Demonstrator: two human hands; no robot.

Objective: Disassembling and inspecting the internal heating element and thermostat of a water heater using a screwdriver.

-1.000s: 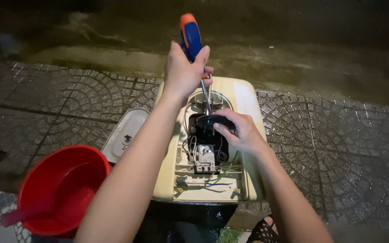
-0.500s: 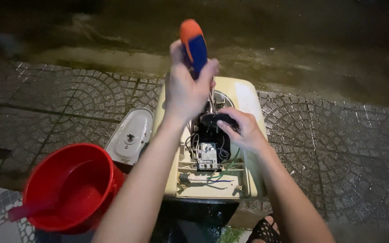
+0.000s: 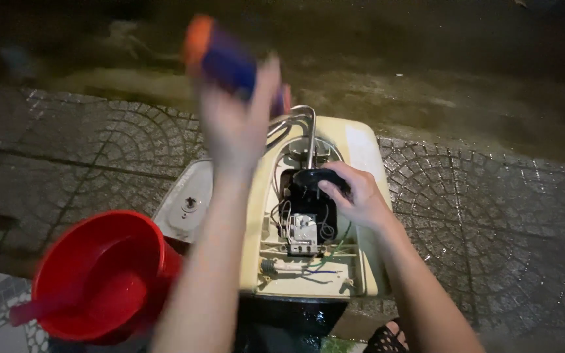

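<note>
At the near edge of the paving, a red bucket (image 3: 96,278) is sitting just left of the opened cream-coloured appliance casing (image 3: 361,196), and a pale detached cover (image 3: 188,206) is lying between them on the stones. Inside the casing, wiring and a small terminal block (image 3: 304,233) are showing near its near end. The right hand (image 3: 354,196) is resting in the cavity, fingers curled around a black round part (image 3: 312,178) at the middle of the casing, beside a metal pipe (image 3: 310,134) that is rising toward the far edge.

The left hand (image 3: 237,124) is now lifting well above the far end of the casing, closed around the screwdriver (image 3: 220,55), which half a second ago was standing lower with its shaft down among the parts. That suggests the tool is coming away from the fastener. Its long axis is tilting, orange cap pointing up and to the far left, blurred by motion; the shaft is hidden behind the hand.
</note>
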